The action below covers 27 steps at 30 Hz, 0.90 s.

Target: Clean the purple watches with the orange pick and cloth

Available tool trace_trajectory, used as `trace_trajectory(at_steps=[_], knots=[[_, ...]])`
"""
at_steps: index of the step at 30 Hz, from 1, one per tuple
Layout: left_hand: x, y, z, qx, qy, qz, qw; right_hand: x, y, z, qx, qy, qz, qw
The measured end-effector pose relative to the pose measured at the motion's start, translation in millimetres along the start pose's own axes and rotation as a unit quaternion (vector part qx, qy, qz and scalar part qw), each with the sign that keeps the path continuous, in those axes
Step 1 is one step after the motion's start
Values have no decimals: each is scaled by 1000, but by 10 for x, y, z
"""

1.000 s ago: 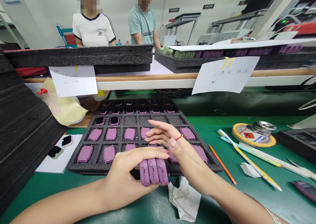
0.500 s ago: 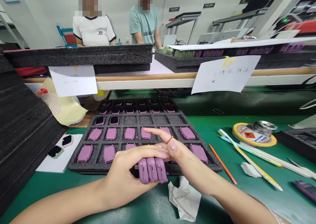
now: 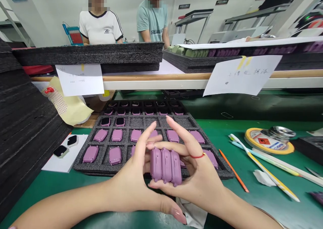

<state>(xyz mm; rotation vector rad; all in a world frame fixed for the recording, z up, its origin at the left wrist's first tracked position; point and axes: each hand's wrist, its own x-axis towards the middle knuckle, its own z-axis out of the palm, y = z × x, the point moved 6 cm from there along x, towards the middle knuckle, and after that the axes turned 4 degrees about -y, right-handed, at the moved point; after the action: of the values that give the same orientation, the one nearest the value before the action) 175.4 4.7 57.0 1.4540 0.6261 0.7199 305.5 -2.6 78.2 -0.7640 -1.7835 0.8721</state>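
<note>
Three purple watch cases [image 3: 166, 165] stand side by side in a row, their narrow sides toward me. My right hand [image 3: 202, 175] grips this row, with one finger across the top, its thumb underneath and the index finger raised. Around the left end is my left hand [image 3: 133, 185], its thumb and index finger spread wide; its other fingers are partly hidden behind the cases. Beyond both hands lies a black foam tray [image 3: 102, 160] with purple watch cases in its near rows and dark-screened watches in its far rows. Part of the tray is covered by my hands.
At left, two watches [image 3: 60, 151] lie on white paper beside stacked black foam [image 3: 30, 148]. A crumpled tissue [image 3: 194, 212] sits below my right hand. To the right are an orange stick [image 3: 233, 170], brushes [image 3: 272, 175] and a round tin [image 3: 280, 135]. Two people stand behind the shelf [image 3: 151, 84].
The row of watch cases has passed from my left hand's grip to my right hand's and is raised slightly. My left thumb and index finger have spread apart. The view has shifted a little.
</note>
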Motion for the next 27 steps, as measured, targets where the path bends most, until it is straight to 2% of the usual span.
trace_trajectory(at_steps=[2,4,10,18,21,24,27], knots=[[29,-31,68,-110,-33,-57,992,-15,7,-8,-25,-3,-31,999],[64,-27,106,-142,-50,-84,985,-22,20,2,-45,-15,-57,997],[105,-47,55,-76,-45,-91,992,12,-25,22,-59,-42,-92,993],[102,-58,50,-92,-40,-91,991,22,-58,46,-87,-57,-115,988],[108,-34,-7,-53,11,-71,996,-2,-77,93,-136,-92,-144,976],[90,38,-79,36,70,-24,997,-15,-119,75,-165,-114,-148,968],[59,166,-86,136,82,66,985,3,-154,-78,-124,-54,-125,983]])
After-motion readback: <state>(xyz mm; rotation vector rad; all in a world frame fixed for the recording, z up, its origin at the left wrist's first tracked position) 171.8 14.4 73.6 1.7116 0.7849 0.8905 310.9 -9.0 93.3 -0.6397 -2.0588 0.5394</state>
